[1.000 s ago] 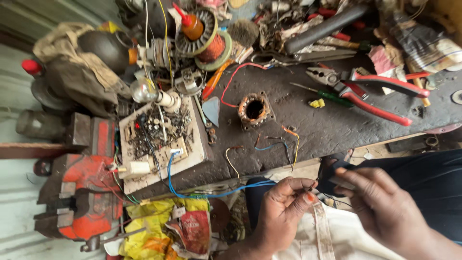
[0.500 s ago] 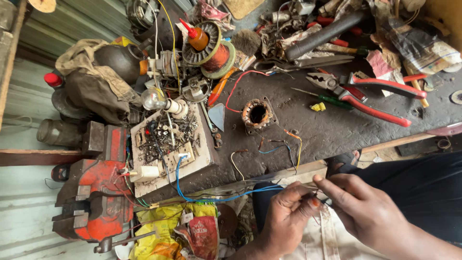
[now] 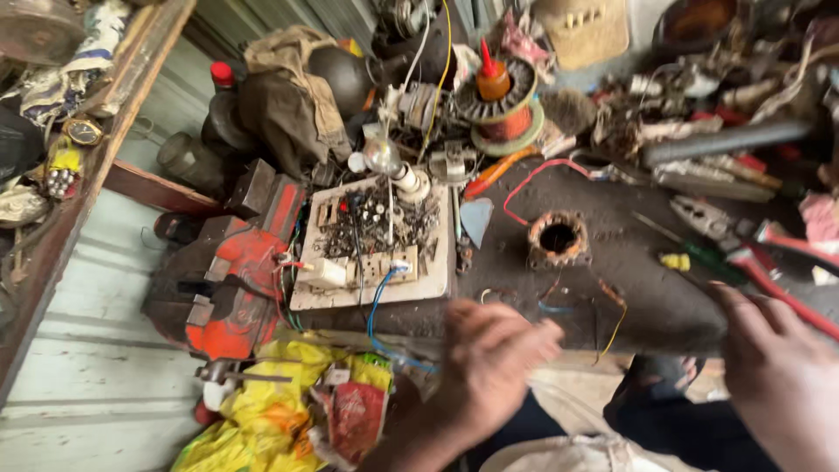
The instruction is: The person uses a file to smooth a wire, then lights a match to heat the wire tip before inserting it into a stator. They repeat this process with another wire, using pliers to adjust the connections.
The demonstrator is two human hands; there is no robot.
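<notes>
Copper stator (image 3: 558, 238) lies beyond blurred left hand (image 3: 489, 363) and right hand (image 3: 778, 376), grips unclear

We see a red vise (image 3: 229, 293) at the worktop's (image 3: 647, 297) left end, a white board of small parts (image 3: 376, 249) beside it, a copper wire spool (image 3: 502, 109) behind, and yellow bags (image 3: 262, 406) below.
</notes>
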